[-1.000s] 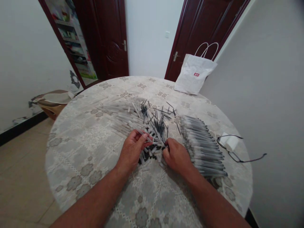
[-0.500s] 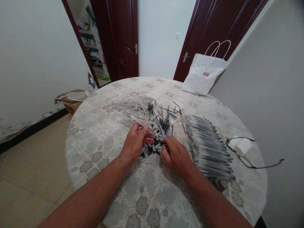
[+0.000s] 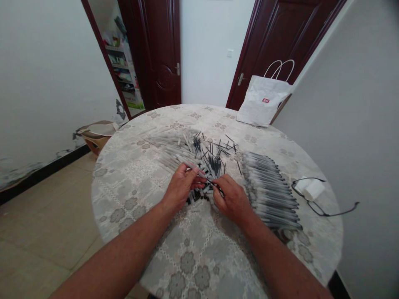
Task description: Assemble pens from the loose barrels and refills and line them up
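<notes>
My left hand [image 3: 182, 185] is closed on a clear pen barrel [image 3: 195, 167], thumb on top, the barrel slanting down to the right. Pinched in my right hand [image 3: 232, 195] is a thin black pen refill [image 3: 211, 182], its tip meeting the barrel's lower end. Beneath both hands lies a pile of small white and black pen parts [image 3: 198, 199], partly hidden by the fingers. Loose clear barrels [image 3: 165, 145] spread out behind my left hand. Black refills or tips [image 3: 215, 162] are heaped just beyond the fingers. To the right, assembled-looking pens [image 3: 271, 191] lie in a long row.
A patterned cloth covers the round table [image 3: 187, 249]. Black-framed glasses [image 3: 324, 214] rest at the right near a white roll-like item [image 3: 313, 189]. A white paper bag [image 3: 263, 99] stands at the back right edge. More thin black pieces [image 3: 229, 143] are scattered behind the heap.
The black refill in my right hand has come up to the end of the barrel, lining up with it. The view has shifted slightly.
</notes>
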`<state>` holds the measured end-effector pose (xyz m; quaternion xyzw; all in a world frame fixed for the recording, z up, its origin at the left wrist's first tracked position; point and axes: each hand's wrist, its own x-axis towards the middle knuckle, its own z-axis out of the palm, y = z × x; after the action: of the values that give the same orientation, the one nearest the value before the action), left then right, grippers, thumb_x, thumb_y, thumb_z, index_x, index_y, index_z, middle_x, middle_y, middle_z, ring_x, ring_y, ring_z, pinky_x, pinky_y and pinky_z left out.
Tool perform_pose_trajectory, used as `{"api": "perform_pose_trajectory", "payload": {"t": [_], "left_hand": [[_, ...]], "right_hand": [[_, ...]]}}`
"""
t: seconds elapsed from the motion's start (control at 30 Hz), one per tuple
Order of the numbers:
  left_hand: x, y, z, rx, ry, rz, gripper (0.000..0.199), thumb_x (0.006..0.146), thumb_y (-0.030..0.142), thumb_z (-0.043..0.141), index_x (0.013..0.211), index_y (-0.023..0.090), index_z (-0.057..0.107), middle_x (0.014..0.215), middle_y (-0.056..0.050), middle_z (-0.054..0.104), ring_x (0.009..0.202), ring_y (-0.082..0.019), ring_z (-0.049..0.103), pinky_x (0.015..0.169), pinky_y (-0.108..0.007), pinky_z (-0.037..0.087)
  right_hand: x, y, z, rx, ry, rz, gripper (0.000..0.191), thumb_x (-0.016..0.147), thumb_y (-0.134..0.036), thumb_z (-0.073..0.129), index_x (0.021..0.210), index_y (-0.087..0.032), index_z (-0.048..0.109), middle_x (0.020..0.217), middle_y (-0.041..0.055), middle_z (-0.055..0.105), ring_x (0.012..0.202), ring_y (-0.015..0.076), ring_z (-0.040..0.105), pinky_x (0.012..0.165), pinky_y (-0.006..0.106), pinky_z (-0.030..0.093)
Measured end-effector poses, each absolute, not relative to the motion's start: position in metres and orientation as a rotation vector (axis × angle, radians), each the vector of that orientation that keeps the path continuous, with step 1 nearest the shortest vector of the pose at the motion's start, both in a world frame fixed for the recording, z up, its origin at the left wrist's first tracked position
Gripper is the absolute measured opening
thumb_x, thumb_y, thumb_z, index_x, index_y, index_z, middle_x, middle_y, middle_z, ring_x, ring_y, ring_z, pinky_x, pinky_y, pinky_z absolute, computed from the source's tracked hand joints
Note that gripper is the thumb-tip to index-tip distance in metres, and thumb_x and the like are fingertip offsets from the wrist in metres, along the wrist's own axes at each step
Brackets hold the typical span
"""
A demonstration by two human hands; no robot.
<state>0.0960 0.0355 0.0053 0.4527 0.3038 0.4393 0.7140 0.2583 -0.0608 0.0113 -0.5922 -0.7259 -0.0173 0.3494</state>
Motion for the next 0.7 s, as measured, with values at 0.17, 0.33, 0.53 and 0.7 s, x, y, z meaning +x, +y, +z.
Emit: {"api": "perform_pose_trajectory", "payload": {"t": [0.17, 0.33, 0.53, 0.7], "left_hand": [[0.095, 0.031, 0.012, 0.906, 0.538, 0.806, 0.035, 0.083, 0.036, 0.079, 0.099, 0.019, 0.052, 0.096, -0.008, 0.076, 0.079, -0.020, 0.076, 0.072, -0.031, 0.061], [0.094, 0.024, 0.016, 0.910, 0.477, 0.656, 0.036, 0.081, 0.032, 0.082, 0.096, 0.018, 0.053, 0.094, -0.011, 0.077, 0.079, -0.020, 0.076, 0.076, -0.032, 0.061], [0.100, 0.004, 0.013, 0.934, 0.357, 0.491, 0.033, 0.078, 0.030, 0.084, 0.094, 0.019, 0.058, 0.094, -0.009, 0.077, 0.083, -0.023, 0.077, 0.077, -0.035, 0.062], [0.097, 0.009, 0.018, 0.712, 0.346, 0.562, 0.026, 0.084, 0.030, 0.079, 0.096, 0.018, 0.059, 0.094, -0.008, 0.077, 0.082, -0.023, 0.077, 0.072, -0.035, 0.063]], "right_hand": [[0.260, -0.060, 0.012, -1.383, -1.677, 0.105, 0.017, 0.097, -0.025, 0.057, 0.110, -0.021, 0.068, 0.093, 0.0048, 0.066, 0.081, 0.0167, 0.062, 0.073, 0.028, 0.049], [0.256, -0.064, 0.016, -1.391, -1.431, 0.292, 0.018, 0.099, -0.034, 0.055, 0.102, -0.022, 0.069, 0.091, 0.0032, 0.067, 0.083, 0.0173, 0.063, 0.075, 0.030, 0.049], [0.245, -0.069, 0.012, -1.177, -1.222, 0.638, 0.039, 0.103, -0.046, 0.036, 0.119, -0.023, 0.064, 0.107, 0.0091, 0.068, 0.095, 0.0226, 0.067, 0.081, 0.036, 0.054], [0.256, -0.060, 0.010, -1.226, -1.061, 0.581, 0.045, 0.104, -0.048, 0.027, 0.123, -0.020, 0.057, 0.108, 0.0121, 0.068, 0.098, 0.0231, 0.067, 0.080, 0.037, 0.055]]}}
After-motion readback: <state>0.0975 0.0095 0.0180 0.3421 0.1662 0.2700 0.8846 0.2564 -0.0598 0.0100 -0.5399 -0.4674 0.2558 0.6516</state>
